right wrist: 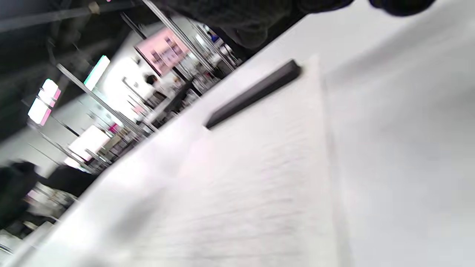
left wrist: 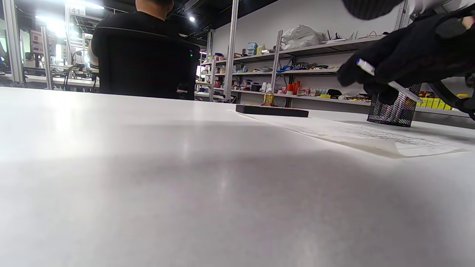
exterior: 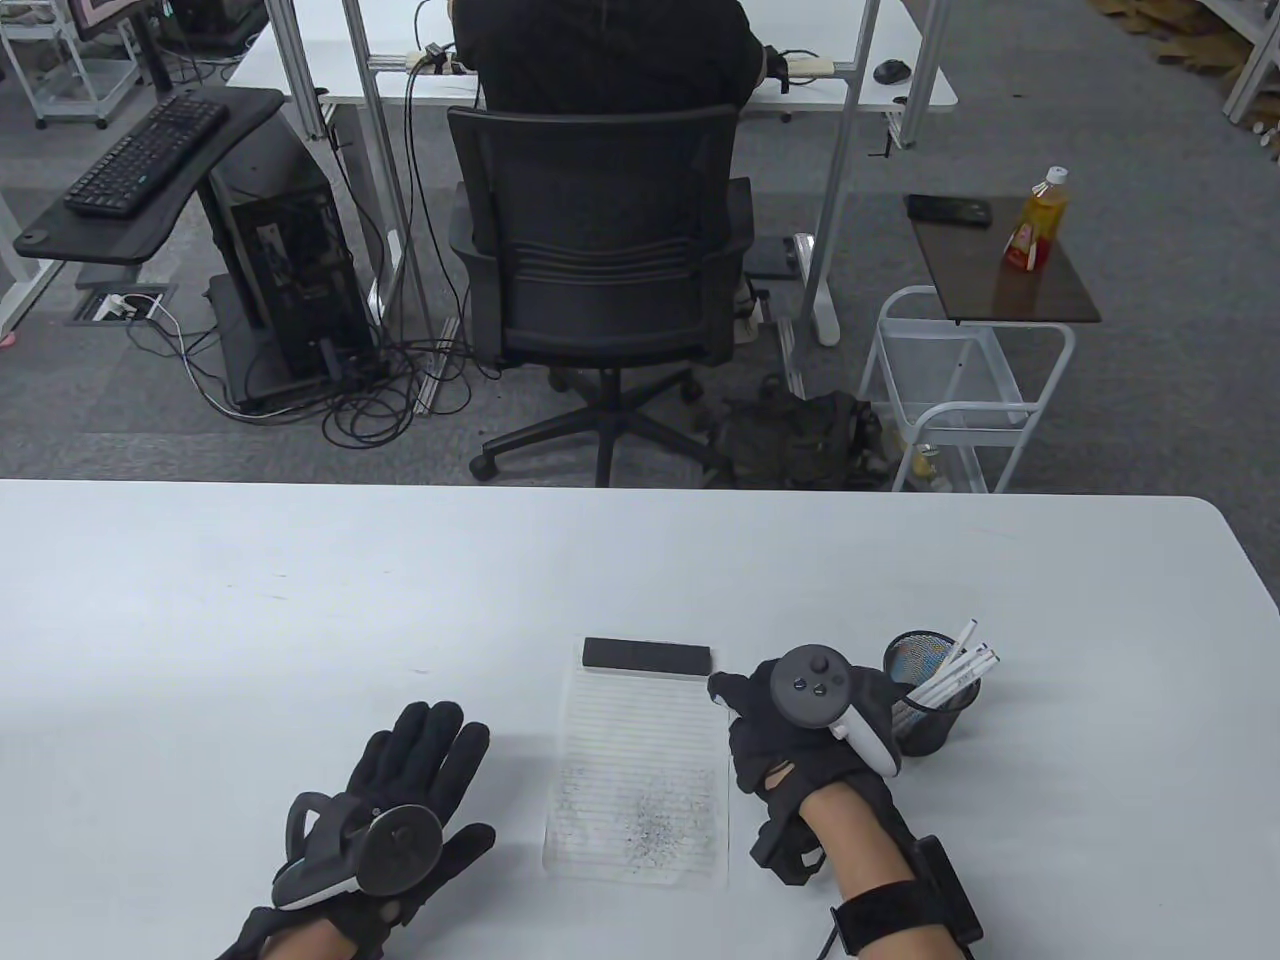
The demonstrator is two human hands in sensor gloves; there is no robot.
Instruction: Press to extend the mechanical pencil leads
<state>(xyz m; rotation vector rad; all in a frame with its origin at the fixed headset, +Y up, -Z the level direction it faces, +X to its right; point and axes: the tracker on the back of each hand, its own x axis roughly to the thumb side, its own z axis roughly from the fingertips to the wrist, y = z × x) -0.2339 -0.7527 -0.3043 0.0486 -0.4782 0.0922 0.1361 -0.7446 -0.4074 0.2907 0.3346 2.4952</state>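
Note:
My right hand [exterior: 760, 710] hovers just right of the lined paper sheet [exterior: 640, 780]. In the left wrist view this hand [left wrist: 374, 74] grips a white mechanical pencil [left wrist: 397, 87], held slanted above the table. The table view hides that pencil under the hand. A black mesh cup [exterior: 930, 700] right beside the right hand holds several more white pencils [exterior: 960, 665]. My left hand [exterior: 420, 770] lies flat and empty on the table, fingers spread, left of the sheet. The right wrist view is blurred and shows the sheet [right wrist: 259, 185].
A black bar [exterior: 648, 655] lies across the sheet's far edge, also in the left wrist view [left wrist: 272, 110] and the right wrist view [right wrist: 256, 94]. Grey pencil marks cover the lower sheet. The white table [exterior: 250, 620] ends near the cup's right. A seated person is beyond.

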